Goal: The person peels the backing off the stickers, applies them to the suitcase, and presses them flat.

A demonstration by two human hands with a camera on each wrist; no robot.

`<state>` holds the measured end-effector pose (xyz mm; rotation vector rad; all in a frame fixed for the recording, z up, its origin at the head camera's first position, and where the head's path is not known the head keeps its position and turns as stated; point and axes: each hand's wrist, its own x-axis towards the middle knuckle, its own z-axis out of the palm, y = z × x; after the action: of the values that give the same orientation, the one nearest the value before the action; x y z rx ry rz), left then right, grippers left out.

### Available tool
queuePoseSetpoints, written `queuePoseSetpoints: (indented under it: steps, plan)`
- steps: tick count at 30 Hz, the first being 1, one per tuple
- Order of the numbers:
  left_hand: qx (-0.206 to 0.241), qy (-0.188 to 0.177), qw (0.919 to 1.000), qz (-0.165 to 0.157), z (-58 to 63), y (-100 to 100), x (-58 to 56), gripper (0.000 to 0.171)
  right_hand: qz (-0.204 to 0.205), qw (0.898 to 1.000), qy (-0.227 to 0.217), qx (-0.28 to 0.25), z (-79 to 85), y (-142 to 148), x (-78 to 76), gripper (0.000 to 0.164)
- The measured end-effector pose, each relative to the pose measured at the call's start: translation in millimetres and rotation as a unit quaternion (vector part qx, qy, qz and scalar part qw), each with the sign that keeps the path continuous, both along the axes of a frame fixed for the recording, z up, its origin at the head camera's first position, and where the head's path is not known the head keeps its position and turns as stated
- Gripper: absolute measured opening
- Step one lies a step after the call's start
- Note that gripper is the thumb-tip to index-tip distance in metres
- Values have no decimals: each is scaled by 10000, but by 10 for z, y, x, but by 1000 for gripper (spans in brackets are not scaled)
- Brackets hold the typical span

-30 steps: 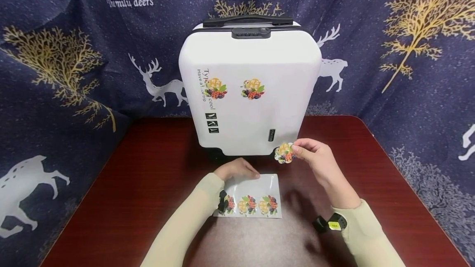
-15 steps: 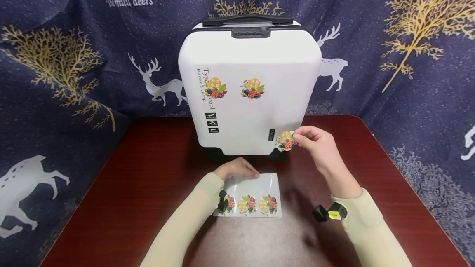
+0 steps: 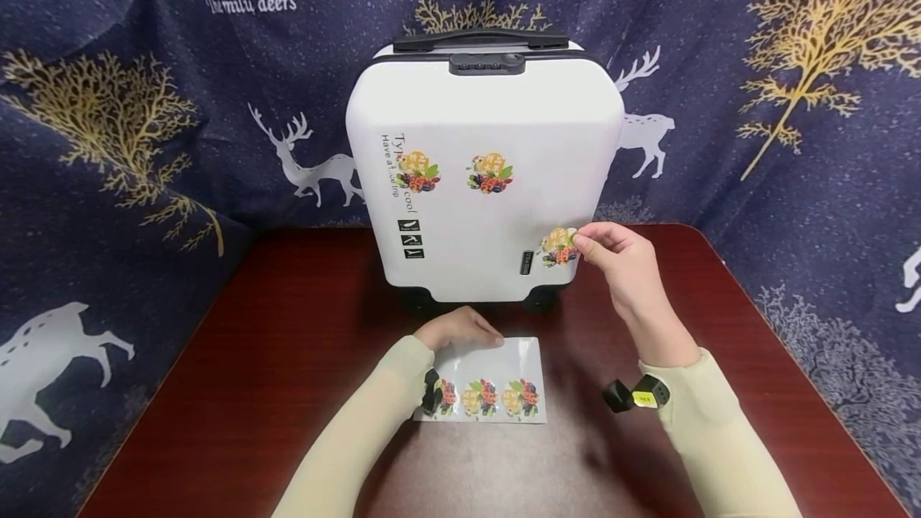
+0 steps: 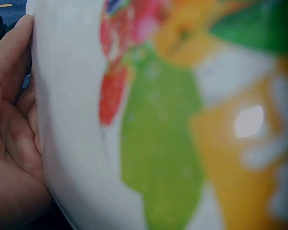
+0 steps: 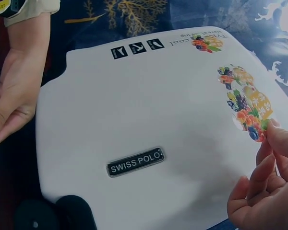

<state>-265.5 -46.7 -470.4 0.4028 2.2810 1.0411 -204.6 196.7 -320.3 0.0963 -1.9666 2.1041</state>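
My right hand (image 3: pixel 633 274) pinches a fruit sticker (image 3: pixel 557 247) by its right edge, thumb against forefinger. In the head view the sticker overlaps the lower right of the white suitcase (image 3: pixel 475 238), by its nameplate (image 3: pixel 527 262); in the right wrist view the sticker (image 5: pixel 249 110) appears apart from the shell. Two similar stickers, a left one (image 3: pixel 417 173) and a middle one (image 3: pixel 491 173), lie on the suitcase front. My left hand (image 3: pixel 460 329) holds the top of a glossy sticker sheet (image 3: pixel 485 366). Fruit prints (image 4: pixel 163 129) fill the left wrist view, blurred.
The suitcase stands upright on a dark red table (image 3: pixel 288 326), its black handle (image 3: pixel 480 40) on top. A blue cloth (image 3: pixel 288 62) with deer and tree prints hangs behind. A black wrist device (image 3: pixel 649 392) sits on the right sleeve.
My right hand has risen with the sticker, from below the suitcase's bottom edge to beside the nameplate. The left hand and the sheet have stayed in place.
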Motion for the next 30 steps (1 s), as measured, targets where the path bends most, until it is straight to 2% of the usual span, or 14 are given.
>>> queuePoseSetpoints:
  steps: [7,14,23,30]
  plan:
    - [86,41,9999,-49,-2,-5,9,26,7,9998,21,-219,54,9,-57,42]
    - [81,49,9999,-91,5,-6,11,26,-102,9994,219,-262,144,9,-80,42]
    - [70,30,10000,-52,4,-8,12,26,-197,9986,411,-259,235,2,-135,44]
    - [89,-13,10000,-1,8,-6,11,26,-391,9967,537,-460,282,-17,-178,44]
